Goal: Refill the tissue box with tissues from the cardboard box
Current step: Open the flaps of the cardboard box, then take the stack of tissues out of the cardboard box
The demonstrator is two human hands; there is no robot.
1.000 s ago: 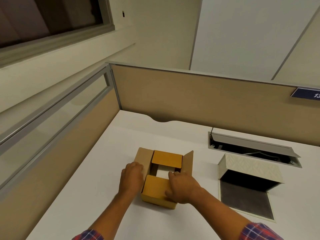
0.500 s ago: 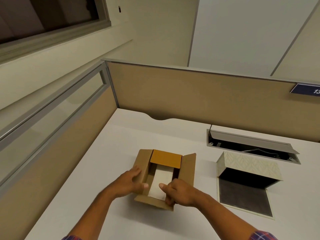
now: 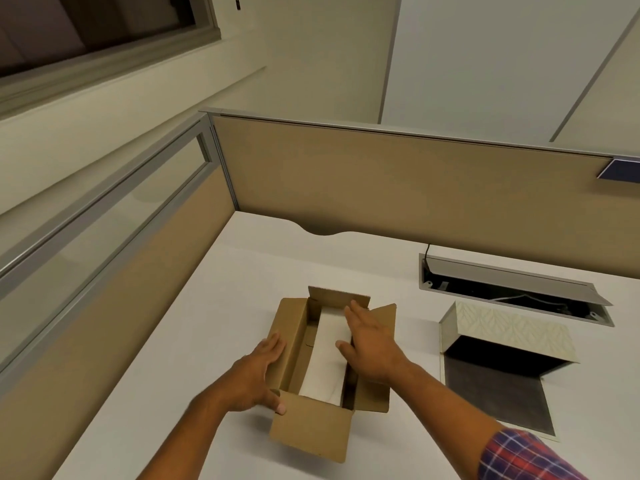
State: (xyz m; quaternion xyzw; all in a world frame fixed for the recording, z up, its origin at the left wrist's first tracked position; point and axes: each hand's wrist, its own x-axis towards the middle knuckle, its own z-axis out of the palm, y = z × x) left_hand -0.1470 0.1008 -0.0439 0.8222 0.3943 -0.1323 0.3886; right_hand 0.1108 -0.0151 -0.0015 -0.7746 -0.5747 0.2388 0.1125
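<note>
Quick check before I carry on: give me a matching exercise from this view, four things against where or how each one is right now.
Things:
1. cardboard box
2. tissue stack
3. tissue box
4. left hand

States:
A. lying inside the brown carton, white, with the right hand over it
B. patterned cover tipped up, dark inside showing, on the desk's right side
C. flaps folded open, in the middle of the desk
D. pressed against the carton's outer left wall

Pairs: 1-C, 2-A, 3-B, 4-D
</note>
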